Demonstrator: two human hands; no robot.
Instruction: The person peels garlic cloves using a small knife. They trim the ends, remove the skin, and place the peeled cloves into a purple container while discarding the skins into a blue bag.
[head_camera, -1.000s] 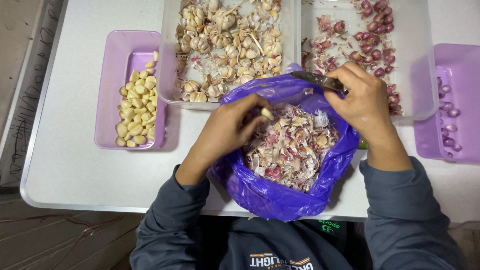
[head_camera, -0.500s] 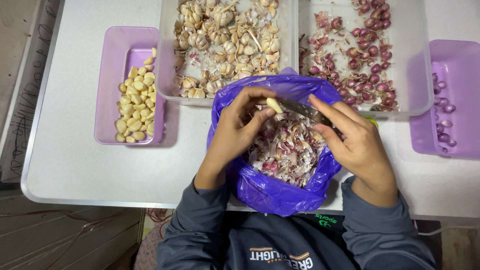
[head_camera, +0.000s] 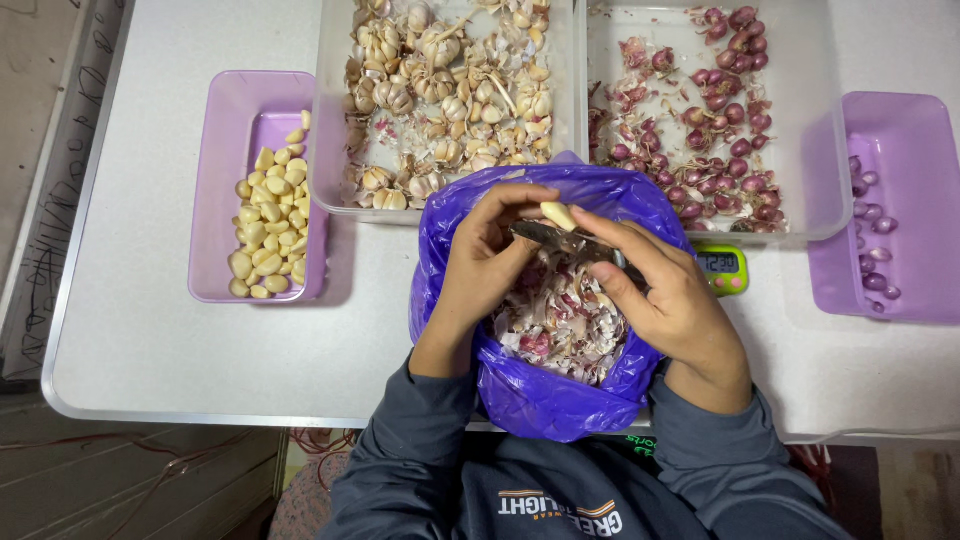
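My left hand (head_camera: 487, 262) pinches a pale garlic clove (head_camera: 557, 214) over a purple plastic bag (head_camera: 540, 385) full of papery peels (head_camera: 560, 315). A small knife (head_camera: 560, 238) is gripped in my right hand (head_camera: 668, 295), its blade lying against the clove just under my left fingertips. Both hands meet above the bag's open mouth at the table's near edge.
A purple tray (head_camera: 225, 190) of peeled garlic cloves (head_camera: 268, 225) sits at left. Behind the bag stand a clear tub (head_camera: 325, 150) of unpeeled garlic and a clear tub (head_camera: 825, 150) of small red shallots. Another purple tray (head_camera: 920, 200) holds peeled shallots at right. A small green timer (head_camera: 723, 268) lies by my right hand.
My right hand came in from the shallot tub with the knife and met the left hand. The blade now rests against the clove.
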